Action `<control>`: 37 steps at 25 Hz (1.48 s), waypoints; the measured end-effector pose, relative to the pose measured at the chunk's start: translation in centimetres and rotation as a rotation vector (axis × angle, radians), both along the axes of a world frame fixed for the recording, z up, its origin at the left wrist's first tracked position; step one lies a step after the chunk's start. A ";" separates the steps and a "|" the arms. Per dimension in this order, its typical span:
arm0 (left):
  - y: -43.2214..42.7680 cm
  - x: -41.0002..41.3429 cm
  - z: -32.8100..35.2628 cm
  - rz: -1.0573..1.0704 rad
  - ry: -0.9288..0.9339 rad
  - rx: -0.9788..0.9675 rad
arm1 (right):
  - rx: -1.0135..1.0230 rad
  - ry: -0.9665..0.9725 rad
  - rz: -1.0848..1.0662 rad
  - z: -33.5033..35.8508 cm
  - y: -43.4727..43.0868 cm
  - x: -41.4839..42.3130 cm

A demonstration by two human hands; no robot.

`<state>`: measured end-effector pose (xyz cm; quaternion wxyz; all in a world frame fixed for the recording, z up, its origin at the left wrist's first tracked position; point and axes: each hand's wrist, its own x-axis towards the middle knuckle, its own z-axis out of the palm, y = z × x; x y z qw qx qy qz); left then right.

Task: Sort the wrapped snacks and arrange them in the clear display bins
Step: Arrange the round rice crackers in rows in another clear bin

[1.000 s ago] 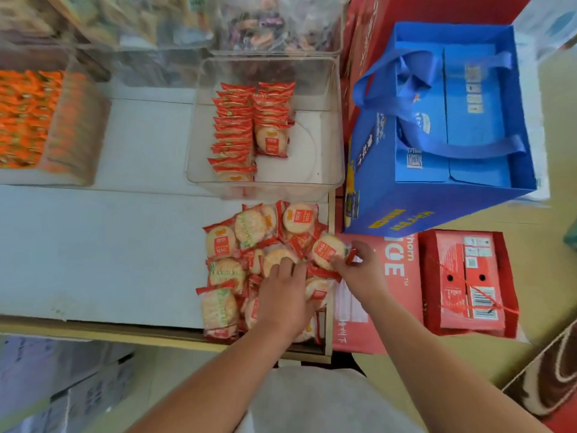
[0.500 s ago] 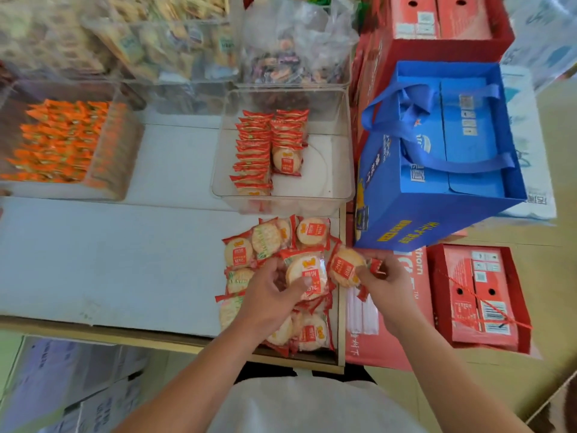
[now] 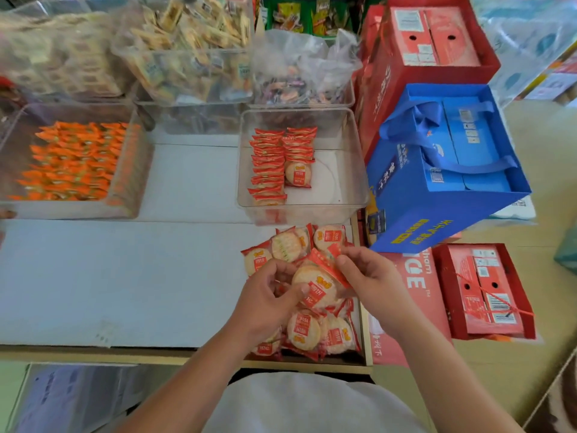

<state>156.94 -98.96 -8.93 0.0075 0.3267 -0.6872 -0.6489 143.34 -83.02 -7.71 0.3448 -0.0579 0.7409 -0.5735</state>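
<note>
Many orange sweets (image 3: 71,160) fill a bin at ten o'clock on the white shelf (image 3: 125,276). At five o'clock, above a loose pile of packets (image 3: 315,335), the left hand (image 3: 268,295) pinches a round cracker packet (image 3: 315,285). The clear bin (image 3: 349,195), at twelve o'clock from the pile, holds two rows of packets. The right hand (image 3: 371,279) pinches the packet's red edge. A blue gift bag (image 3: 437,214) crowds the bin's three o'clock side.

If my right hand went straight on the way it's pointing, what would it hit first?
Probably the loose cracker packs just beyond the right hand; if it is raised above them, which is unclear, the front wall of the clear bin instead.
</note>
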 end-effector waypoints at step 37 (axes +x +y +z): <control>-9.3 -3.6 -0.7 -0.001 0.031 0.055 | 0.280 0.210 0.370 1.8 -11.6 -6.2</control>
